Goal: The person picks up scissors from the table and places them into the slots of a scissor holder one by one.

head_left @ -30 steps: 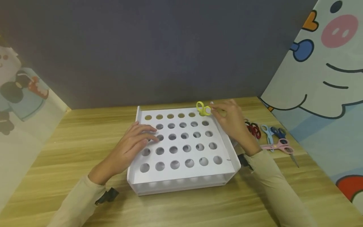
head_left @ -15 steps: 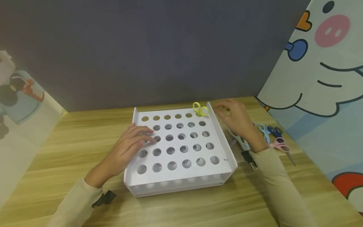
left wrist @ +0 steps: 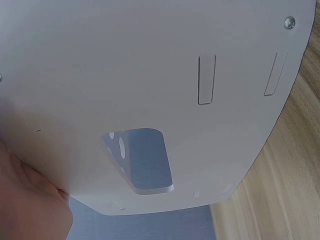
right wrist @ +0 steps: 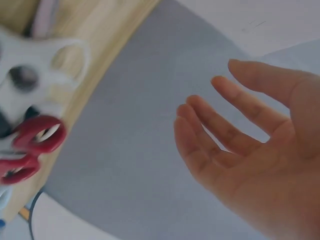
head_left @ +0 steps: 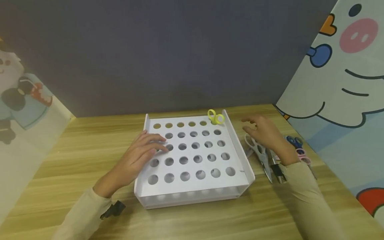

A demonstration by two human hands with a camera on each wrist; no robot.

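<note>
A white rack [head_left: 189, 170] with rows of round holes stands on the table. Yellow-handled scissors [head_left: 216, 118] sit in its back right hole, handles up. My left hand [head_left: 135, 158] rests on the rack's left side, fingers spread over the holes; the left wrist view shows the rack's side panel [left wrist: 240, 125] beside part of that hand [left wrist: 32, 200]. Off the rack's right side my right hand [head_left: 267, 133] hangs in the air with relaxed fingers and nothing in them, as the right wrist view also shows of the hand [right wrist: 250, 145]. Grey-white scissors [head_left: 260, 151] lie below it.
Right of the rack lie several more scissors: dark blue-handled ones [head_left: 295, 142], pink-handled ones [head_left: 303, 156], and red-handled ones [right wrist: 42, 140] in the right wrist view. A dark grey wall [head_left: 180, 60] rises behind the table, with cartoon-printed walls at both sides.
My right hand has let go of the yellow scissors and moved right, away from the rack and over the other scissors. The yellow scissors stay in the hole. My left hand keeps its place.
</note>
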